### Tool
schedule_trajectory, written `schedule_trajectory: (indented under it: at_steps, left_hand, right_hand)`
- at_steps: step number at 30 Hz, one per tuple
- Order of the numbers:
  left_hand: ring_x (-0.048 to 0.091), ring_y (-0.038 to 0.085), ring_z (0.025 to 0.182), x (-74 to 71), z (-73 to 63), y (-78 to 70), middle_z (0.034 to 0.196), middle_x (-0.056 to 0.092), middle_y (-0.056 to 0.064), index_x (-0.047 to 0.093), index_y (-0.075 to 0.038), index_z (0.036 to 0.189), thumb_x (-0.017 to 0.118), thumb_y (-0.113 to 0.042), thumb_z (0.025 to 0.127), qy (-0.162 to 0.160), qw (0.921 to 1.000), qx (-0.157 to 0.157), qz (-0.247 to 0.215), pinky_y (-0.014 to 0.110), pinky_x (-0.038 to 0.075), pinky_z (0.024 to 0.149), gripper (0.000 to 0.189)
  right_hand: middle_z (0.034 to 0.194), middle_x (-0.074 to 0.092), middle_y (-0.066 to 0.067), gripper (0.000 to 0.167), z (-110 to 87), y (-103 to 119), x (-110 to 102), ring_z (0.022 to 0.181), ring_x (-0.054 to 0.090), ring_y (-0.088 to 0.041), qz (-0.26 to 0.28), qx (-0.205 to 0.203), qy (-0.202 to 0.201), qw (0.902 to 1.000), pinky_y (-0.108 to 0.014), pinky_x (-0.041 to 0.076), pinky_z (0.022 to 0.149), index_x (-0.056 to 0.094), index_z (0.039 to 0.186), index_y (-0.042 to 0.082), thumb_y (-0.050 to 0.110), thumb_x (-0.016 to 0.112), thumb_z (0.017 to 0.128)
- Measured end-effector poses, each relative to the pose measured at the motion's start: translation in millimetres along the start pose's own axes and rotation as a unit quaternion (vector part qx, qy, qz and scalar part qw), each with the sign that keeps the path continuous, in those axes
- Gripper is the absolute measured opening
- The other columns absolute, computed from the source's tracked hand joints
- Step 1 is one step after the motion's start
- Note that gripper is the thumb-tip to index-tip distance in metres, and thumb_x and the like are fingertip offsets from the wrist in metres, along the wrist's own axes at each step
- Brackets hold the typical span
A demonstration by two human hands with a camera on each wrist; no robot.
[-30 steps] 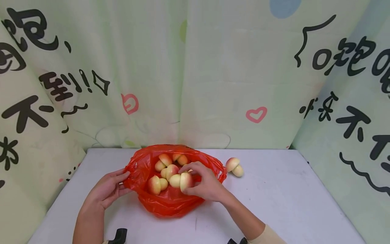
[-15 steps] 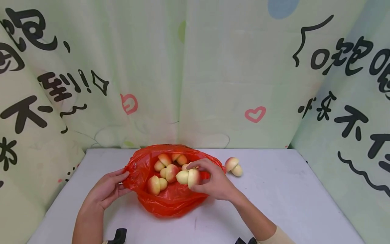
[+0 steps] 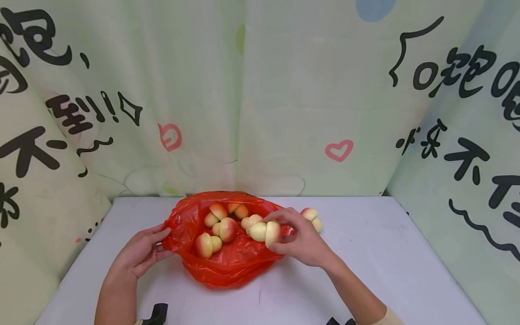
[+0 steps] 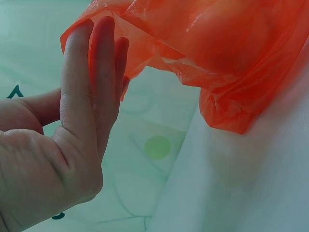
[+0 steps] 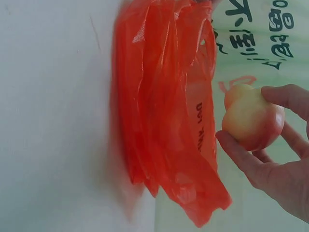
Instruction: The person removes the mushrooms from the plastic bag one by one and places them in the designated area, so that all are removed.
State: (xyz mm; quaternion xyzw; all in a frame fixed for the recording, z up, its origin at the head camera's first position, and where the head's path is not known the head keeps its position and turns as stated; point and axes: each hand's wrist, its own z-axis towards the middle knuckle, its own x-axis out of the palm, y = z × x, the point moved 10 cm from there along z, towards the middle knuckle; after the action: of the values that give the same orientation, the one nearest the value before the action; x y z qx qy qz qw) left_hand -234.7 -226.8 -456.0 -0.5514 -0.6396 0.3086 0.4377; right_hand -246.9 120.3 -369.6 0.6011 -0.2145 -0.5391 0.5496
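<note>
Over the right side of the red plastic bag (image 3: pixel 215 276), the right hand (image 3: pixel 301 237) pinched a smooth toy mushroom (image 3: pixel 272 233), stem pale yellow, cap blushed red. The left hand (image 3: pixel 142 252) pinched the bag's rim

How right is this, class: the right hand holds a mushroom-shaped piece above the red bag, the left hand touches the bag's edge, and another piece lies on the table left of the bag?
The side is wrong: the head view shows the other piece on the table right of the red bag, partly hidden by the right hand. The rest stands.
</note>
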Motion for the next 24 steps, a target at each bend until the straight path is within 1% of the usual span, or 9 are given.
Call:
schedule_trajectory:
  at_steps: [5, 11, 13, 18, 24]
  left_hand:
    - [0.076, 0.015, 0.102, -0.5, -0.6, -0.7, 0.113, 0.072, -0.006, 0.029, -0.007, 0.164, 0.056, -0.024, 0.109, -0.002, 1.0, 0.001, -0.004, 0.036, 0.062, 0.093, 0.064]
    - [0.076, 0.015, 0.101, 0.0, -0.9, -1.2, 0.112, 0.072, -0.006, 0.029, -0.005, 0.163, 0.055, -0.024, 0.109, 0.001, 1.0, 0.005, -0.003, 0.036, 0.062, 0.093, 0.063]
    - [0.076, 0.015, 0.102, 0.0, -1.0, -1.0, 0.112, 0.072, -0.006, 0.029, -0.005, 0.163, 0.055, -0.024, 0.109, 0.0, 1.0, 0.005, -0.003, 0.036, 0.062, 0.093, 0.063]
    - [0.076, 0.015, 0.102, 0.0, -0.7, -0.6, 0.112, 0.072, -0.007, 0.029, -0.005, 0.163, 0.055, -0.024, 0.109, 0.001, 1.0, 0.006, -0.003, 0.036, 0.062, 0.093, 0.063]
    - [0.076, 0.015, 0.102, 0.0, -0.3, -0.3, 0.112, 0.072, -0.007, 0.029, -0.005, 0.163, 0.055, -0.024, 0.109, 0.001, 1.0, 0.005, -0.005, 0.036, 0.062, 0.093, 0.063]
  right_hand:
    - [0.126, 0.061, -0.004, 0.048, -5.7, 2, -14, 0.11, 0.063, -0.031, -0.003, -0.007, -0.012, 0.9999, -0.031, 0.065, 0.081, 0.069, 0.126, 0.02, -0.001, 0.08, 0.084]
    - [0.13, 0.06, -0.004, 0.048, -12.2, 1, -29, 0.116, 0.06, -0.034, -0.01, -0.001, -0.024, 0.9997, -0.029, 0.063, 0.086, 0.069, 0.125, 0.022, 0.005, 0.085, 0.084]
    - [0.131, 0.06, -0.004, 0.048, -14.0, 1, -33, 0.116, 0.06, -0.035, -0.005, -0.002, -0.027, 0.9996, -0.029, 0.063, 0.088, 0.068, 0.126, 0.021, 0.005, 0.085, 0.084]
    - [0.131, 0.059, -0.006, 0.048, -18.5, 2, -42, 0.118, 0.059, -0.039, 0.004, -0.012, -0.033, 0.9994, -0.03, 0.063, 0.089, 0.068, 0.126, 0.018, 0.001, 0.084, 0.084]
    - [0.13, 0.06, -0.005, 0.048, -23.0, 0, -49, 0.119, 0.061, -0.038, -0.008, -0.013, -0.041, 0.9991, -0.03, 0.063, 0.089, 0.068, 0.126, 0.018, 0.002, 0.085, 0.084]
